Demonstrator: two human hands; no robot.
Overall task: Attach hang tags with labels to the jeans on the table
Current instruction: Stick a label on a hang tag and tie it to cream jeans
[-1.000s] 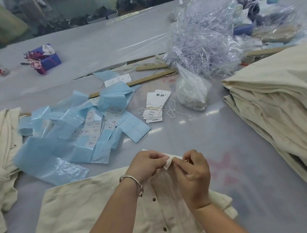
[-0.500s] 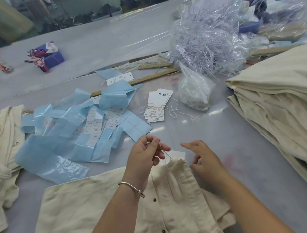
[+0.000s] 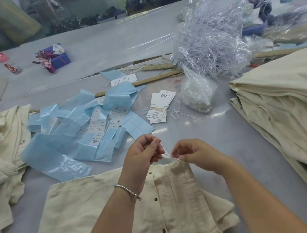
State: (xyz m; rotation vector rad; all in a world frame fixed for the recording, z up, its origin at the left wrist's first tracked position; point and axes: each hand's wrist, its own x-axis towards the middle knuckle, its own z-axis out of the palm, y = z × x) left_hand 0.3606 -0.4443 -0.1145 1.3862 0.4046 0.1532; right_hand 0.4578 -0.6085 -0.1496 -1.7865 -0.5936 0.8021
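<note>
A pair of cream jeans (image 3: 93,208) lies folded on the grey table in front of me, button fly up. My left hand (image 3: 142,153) pinches a thin white tag string (image 3: 165,152) just above the waistband. My right hand (image 3: 193,152) pinches the other end of the string at the waistband edge. A hang tag under the hands is mostly hidden. A bundle of white hang tags (image 3: 160,106) tied with string lies further back. Printed labels (image 3: 102,123) sit among blue backing sheets (image 3: 63,140) to the left.
A stack of folded cream jeans (image 3: 283,111) fills the right side; more cream jeans (image 3: 4,145) lie crumpled at left. A small bag of strings (image 3: 196,93), a big clear bag of plastic strips (image 3: 211,39), wooden rulers (image 3: 157,78) and a blue box (image 3: 57,57) stand behind.
My hands left the waistband corner and lifted apart. The left hand drew up the string, then the right hand came back and pinched its other end at the waistband.
</note>
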